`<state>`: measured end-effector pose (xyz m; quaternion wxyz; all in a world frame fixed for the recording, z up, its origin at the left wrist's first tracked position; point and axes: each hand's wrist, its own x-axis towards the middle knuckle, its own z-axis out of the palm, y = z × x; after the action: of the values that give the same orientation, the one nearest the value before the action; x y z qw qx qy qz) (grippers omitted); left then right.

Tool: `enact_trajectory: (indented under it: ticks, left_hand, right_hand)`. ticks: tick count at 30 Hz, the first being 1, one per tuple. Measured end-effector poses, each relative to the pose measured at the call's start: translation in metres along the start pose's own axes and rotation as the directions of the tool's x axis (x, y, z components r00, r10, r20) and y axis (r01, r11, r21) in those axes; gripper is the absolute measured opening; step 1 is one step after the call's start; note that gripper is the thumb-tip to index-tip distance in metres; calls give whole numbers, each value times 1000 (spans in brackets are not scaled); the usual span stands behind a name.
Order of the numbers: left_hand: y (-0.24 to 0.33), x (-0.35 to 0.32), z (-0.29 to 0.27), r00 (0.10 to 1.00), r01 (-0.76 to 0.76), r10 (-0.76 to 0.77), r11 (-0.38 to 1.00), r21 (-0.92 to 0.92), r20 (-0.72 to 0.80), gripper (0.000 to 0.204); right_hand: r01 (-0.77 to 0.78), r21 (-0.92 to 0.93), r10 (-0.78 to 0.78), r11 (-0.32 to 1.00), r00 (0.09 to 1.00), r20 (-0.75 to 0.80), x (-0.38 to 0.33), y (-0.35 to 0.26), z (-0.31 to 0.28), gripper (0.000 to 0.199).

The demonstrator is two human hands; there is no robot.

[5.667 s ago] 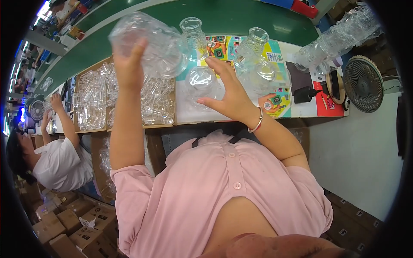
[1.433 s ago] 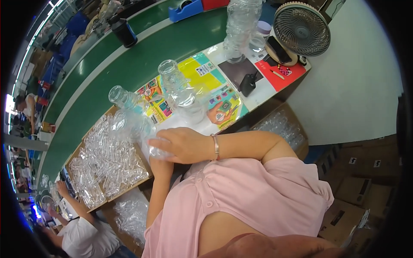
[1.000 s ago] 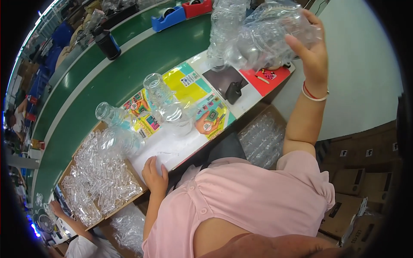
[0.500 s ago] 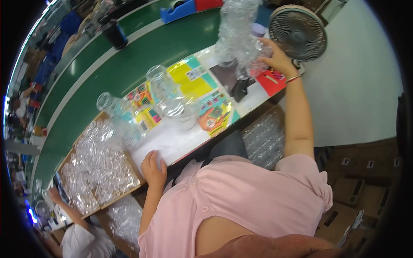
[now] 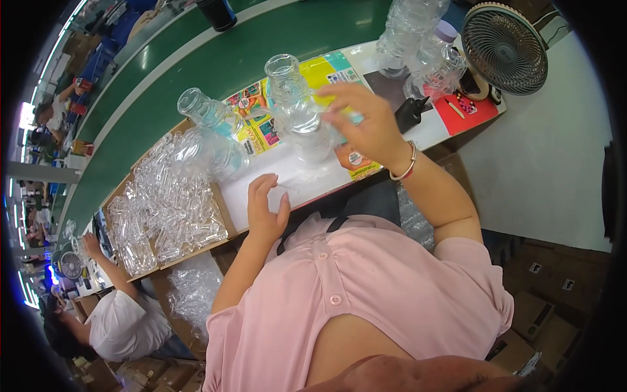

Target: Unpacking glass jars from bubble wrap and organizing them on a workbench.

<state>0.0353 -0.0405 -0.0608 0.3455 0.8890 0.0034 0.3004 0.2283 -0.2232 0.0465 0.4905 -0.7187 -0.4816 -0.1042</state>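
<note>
My right hand (image 5: 371, 124) is over the work surface with its fingers spread, close beside a tall clear plastic container (image 5: 304, 124) with a narrower neck; whether the fingertips touch it I cannot tell. Near the table's front edge, my left hand (image 5: 266, 212) has its thumb apart from loosely bent fingers, with nothing visible in it. Left of the first container, another clear container (image 5: 206, 111) leans, with clear plastic around its base. A shallow cardboard box (image 5: 225, 208) full of small clear plastic pieces (image 5: 176, 196) lies beyond my left hand.
Along the far side runs a green conveyor belt (image 5: 261, 49). At right are stacked clear containers (image 5: 405, 39), a purple-lidded jar (image 5: 445, 31), a black nozzle bottle (image 5: 411, 114) and a fan (image 5: 506, 52). A co-worker (image 5: 124, 320) sits at lower left.
My right hand has left the clear containers near the fan and moved left to the tall clear container. My left hand's thumb and fingers are wider apart. The whole view has shifted.
</note>
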Motion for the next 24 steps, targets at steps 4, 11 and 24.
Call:
enact_trajectory:
  ticks: [4,11,24]
  left_hand:
    - [7,14,-1,999,42,-44,995,-96,-21,49]
    - [24,57,0,993,110,-105,983,-147,46,65]
    - [23,122,8,945,322,-264,849,-418,193,71]
  right_hand:
    - [368,677,10,638,875,-485,35,-4,-44,15]
    - [328,944,-62,31,943,-326,-7,-2,-177,22]
    - [-606,649,506,460,780,369,-107,4,-63,43]
